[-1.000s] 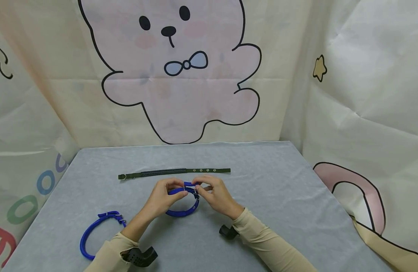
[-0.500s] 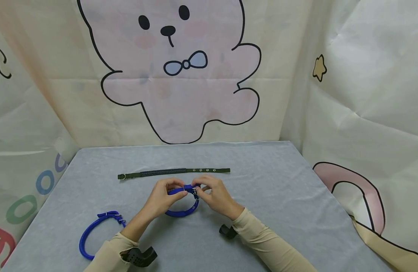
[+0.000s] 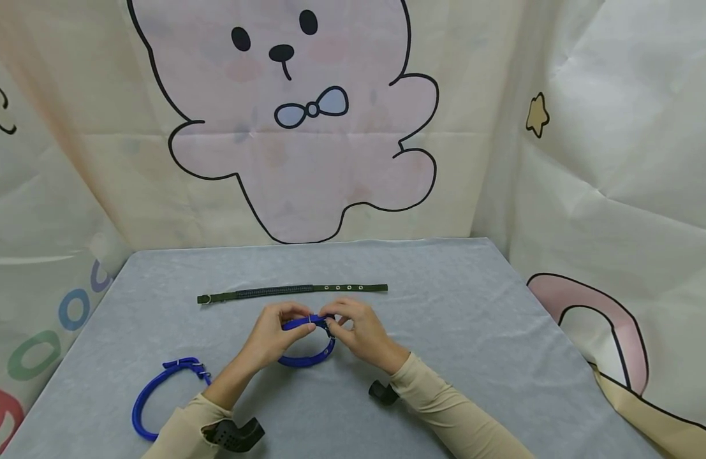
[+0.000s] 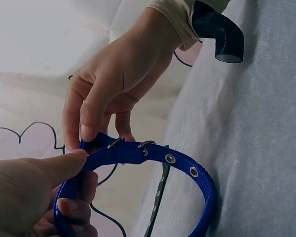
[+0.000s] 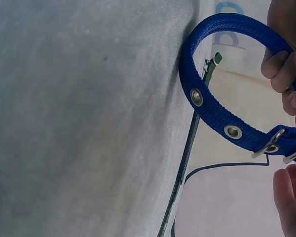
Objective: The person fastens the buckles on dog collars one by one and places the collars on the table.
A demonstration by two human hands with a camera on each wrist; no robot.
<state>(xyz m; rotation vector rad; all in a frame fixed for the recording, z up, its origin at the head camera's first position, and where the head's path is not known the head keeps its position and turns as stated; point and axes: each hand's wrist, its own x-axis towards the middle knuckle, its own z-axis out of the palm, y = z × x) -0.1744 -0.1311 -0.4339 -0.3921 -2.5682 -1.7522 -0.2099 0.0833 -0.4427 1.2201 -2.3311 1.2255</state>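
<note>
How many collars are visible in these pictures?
3: one held blue collar, in the left hand and right hand; a second blue collar, front left, partly hidden; a green collar behind.

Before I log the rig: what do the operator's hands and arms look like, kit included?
Left hand and right hand: bare, no gloves. Left sleeve and right sleeve: plain beige, reaching the wrists. Left wrist device: black, angled, dotted with small holes. Right wrist device: dark, bent like a pipe elbow. No cables visible.

Staged-looking indoor setup: grey-covered table [image 3: 444, 287] under left hand [image 3: 271, 336] and right hand [image 3: 364, 333], cartoon-printed sheets [image 3: 307, 159] hung beyond them and to both sides.
</note>
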